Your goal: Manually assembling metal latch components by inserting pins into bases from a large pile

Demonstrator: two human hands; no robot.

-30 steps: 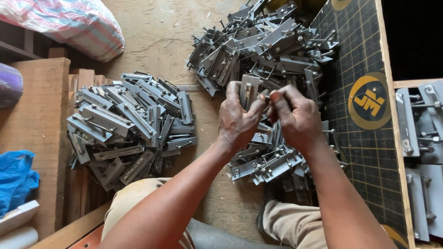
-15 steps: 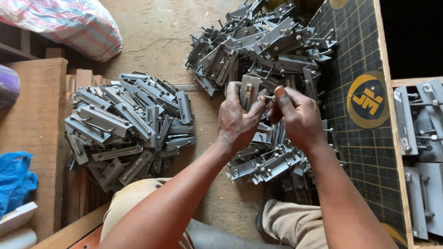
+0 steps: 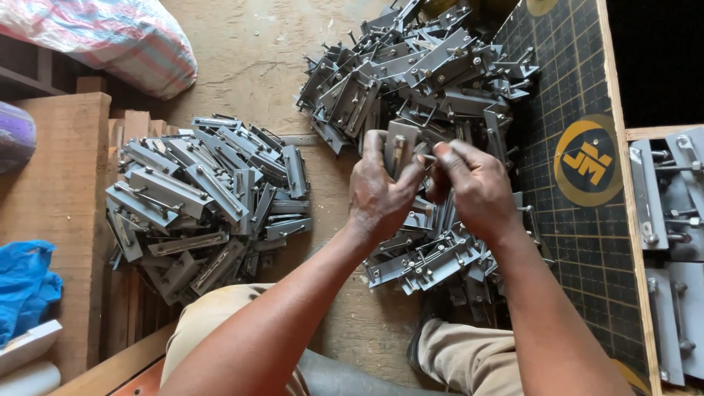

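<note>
Steel bracket [image 3: 400, 150], a grey folded plate with a bolt through it, sat upright in the left hand [image 3: 381, 194], thumb and fingers curled around its sides, while the right hand [image 3: 469, 187] pinched the bolt end at its right edge. It looked stiff, fairly heavy for its size and sharp-cornered, so the flat flanges seemed the safest hold. Close behind and under the hands lay the far pile of brackets [image 3: 418, 73]; a second pile [image 3: 202, 202] rested well apart at left. Bare concrete floor [image 3: 249, 66] between them offered the only open room; the gridded mat [image 3: 579, 88] and wooden edge hemmed the right.
</note>
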